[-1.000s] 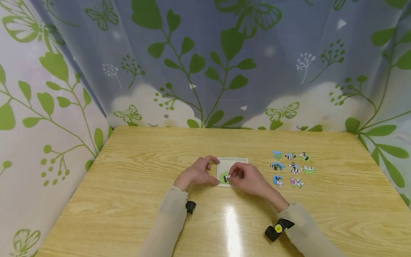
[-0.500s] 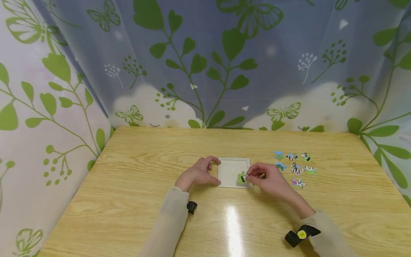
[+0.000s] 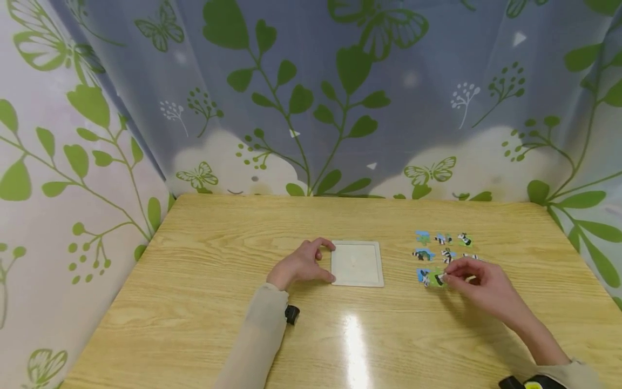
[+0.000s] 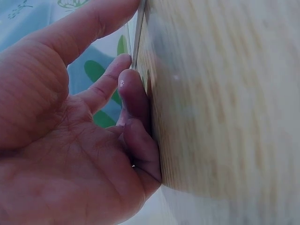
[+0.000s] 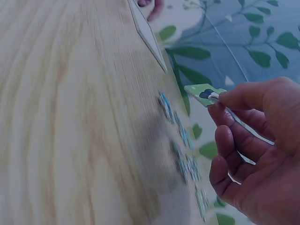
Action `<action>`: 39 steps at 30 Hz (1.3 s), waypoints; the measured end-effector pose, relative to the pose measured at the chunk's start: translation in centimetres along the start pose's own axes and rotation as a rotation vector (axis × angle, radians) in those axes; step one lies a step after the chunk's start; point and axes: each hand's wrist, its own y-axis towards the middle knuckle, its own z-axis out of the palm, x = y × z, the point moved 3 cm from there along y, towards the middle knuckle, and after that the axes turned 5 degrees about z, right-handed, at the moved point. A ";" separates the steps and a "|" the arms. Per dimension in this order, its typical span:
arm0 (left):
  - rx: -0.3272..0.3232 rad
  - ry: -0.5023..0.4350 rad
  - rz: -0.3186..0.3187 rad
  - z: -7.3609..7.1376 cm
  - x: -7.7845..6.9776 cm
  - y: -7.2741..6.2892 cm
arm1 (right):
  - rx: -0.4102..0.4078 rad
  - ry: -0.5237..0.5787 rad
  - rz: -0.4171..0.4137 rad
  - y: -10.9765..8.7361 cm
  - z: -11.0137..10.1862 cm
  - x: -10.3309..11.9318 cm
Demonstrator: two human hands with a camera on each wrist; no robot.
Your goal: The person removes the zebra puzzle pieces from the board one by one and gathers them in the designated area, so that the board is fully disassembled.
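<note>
In the head view, my right hand [image 3: 486, 283] pinches a green puzzle piece [image 3: 437, 277] with a black-and-white figure between thumb and index finger. The right wrist view shows that puzzle piece [image 5: 201, 93] held above the table, the other fingers loosely bent. Below it, partly covered, is a blue puzzle piece [image 3: 421, 276]. My left hand [image 3: 302, 263] rests by the pale square puzzle tray [image 3: 381, 265], thumb and index fingertips spread along its left rim. In the left wrist view, my left hand [image 4: 70, 126] has its other fingers bent against the tabletop.
Several loose puzzle pieces [image 3: 423, 255] lie in rows at the right on the wooden table [image 3: 233, 221]; the right hand hides part of them. A leaf-patterned curtain [image 3: 311, 108] hangs behind the table. Light glares on the wood in front of the tray.
My right hand has lifted the green puzzle piece out of the tray and carried it right to the loose pieces. The left hand has stayed at the tray's left rim.
</note>
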 end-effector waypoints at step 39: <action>0.007 -0.001 -0.010 -0.3 -0.1 -0.1 | -0.040 -0.230 0.199 -0.4 -4.3 -6.4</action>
